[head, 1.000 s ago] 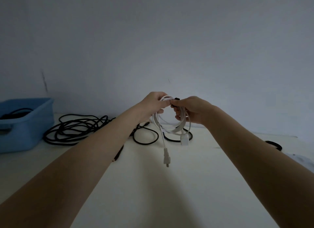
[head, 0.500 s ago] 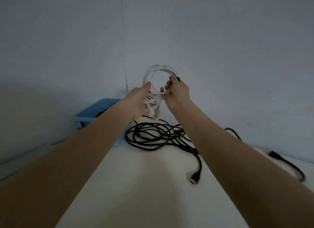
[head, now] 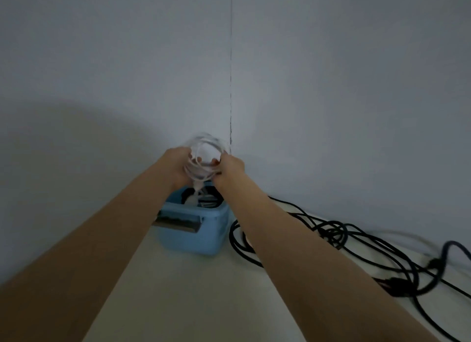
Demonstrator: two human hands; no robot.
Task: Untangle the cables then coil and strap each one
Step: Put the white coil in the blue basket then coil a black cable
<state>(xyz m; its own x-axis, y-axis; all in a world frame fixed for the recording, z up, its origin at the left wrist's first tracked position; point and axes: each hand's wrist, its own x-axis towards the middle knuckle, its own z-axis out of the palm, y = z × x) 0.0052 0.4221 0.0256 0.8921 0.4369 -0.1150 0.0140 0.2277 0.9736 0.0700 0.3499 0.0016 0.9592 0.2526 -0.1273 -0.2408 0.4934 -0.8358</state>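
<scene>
White cable coil [head: 205, 160]; blue bin [head: 196, 237]; black cables [head: 331, 233].

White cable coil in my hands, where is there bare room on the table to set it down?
Bare tabletop lies between your forearms, in front of the blue bin. The right side is crowded with tangled black cables. The bin already holds dark cables. Both hands, left and right, grip the white coil.

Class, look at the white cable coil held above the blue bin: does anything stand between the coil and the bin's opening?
Nothing visible does. Both hands, left hand and right hand, hold the white cable coil directly above the blue bin; its plug ends already hang into the opening, where dark cables lie.
</scene>
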